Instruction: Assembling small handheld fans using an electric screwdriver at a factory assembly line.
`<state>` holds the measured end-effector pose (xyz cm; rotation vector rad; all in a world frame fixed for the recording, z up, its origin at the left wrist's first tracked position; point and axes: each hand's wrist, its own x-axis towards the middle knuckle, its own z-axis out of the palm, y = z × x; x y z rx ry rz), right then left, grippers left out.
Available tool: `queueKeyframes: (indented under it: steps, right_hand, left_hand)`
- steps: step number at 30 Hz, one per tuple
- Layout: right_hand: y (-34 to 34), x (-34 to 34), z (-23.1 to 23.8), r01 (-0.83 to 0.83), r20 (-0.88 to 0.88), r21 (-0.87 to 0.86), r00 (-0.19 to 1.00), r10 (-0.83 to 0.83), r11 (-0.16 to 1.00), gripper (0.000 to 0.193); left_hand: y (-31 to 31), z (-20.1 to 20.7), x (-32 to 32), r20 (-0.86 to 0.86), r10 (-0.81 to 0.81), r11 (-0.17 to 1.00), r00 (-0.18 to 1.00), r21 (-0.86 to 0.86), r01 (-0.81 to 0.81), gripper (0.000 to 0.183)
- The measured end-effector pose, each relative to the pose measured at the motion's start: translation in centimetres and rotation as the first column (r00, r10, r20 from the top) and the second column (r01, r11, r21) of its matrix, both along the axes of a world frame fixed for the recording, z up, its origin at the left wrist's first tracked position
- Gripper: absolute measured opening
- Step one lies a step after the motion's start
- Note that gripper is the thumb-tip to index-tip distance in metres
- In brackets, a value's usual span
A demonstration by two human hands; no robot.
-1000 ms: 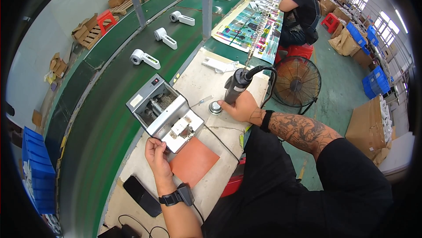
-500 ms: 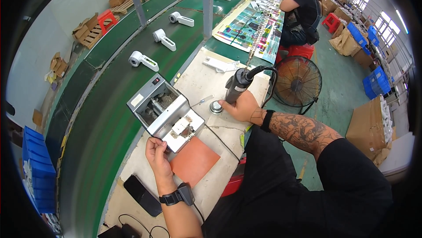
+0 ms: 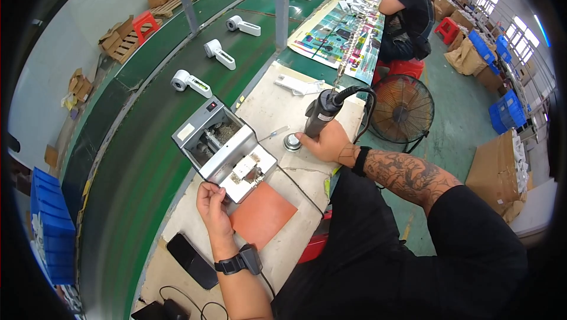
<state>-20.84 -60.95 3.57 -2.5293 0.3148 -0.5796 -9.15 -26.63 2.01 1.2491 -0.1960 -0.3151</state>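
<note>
A black electric screwdriver stands upright, its cable leaving the top; my right hand is closed around its lower part. By that thumb sits a round silver metal piece. My left hand has its fingers curled against the near left corner of a grey screw feeder; whether anything is pinched in them is hidden. Loose screws fill the feeder's open bin. An orange-red square sheet lies on the bench in front of it.
White devices with round heads ride a green conveyor on the left. A phone lies near me. White parts and a coloured printed sheet lie beyond. A floor fan and a seated person are to the right.
The white devices have slid very slightly nearer along the conveyor. The view has shifted a little; both hands keep their places.
</note>
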Motion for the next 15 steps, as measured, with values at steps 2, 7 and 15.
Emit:
queueKeyframes:
  steps: [2,7,15]
  right_hand:
    - [0.04,-0.01,0.2,0.006,-0.013,0.009,1.0,-0.006,1.0,0.052]
    - [0.2,-0.12,0.66,0.009,-0.061,0.008,0.998,-0.009,1.0,0.053]
    - [0.21,-0.3,0.67,0.021,-0.056,0.024,0.998,-0.02,0.999,0.052]
  left_hand:
    - [0.06,-0.11,0.03,0.006,0.003,1.0,1.0,-0.002,-0.003,0.013]
    - [0.14,-0.1,0.0,0.02,0.007,1.0,1.0,-0.002,-0.007,0.013]
    - [-0.31,0.14,-0.16,0.007,0.004,1.0,1.0,-0.022,-0.004,0.014]
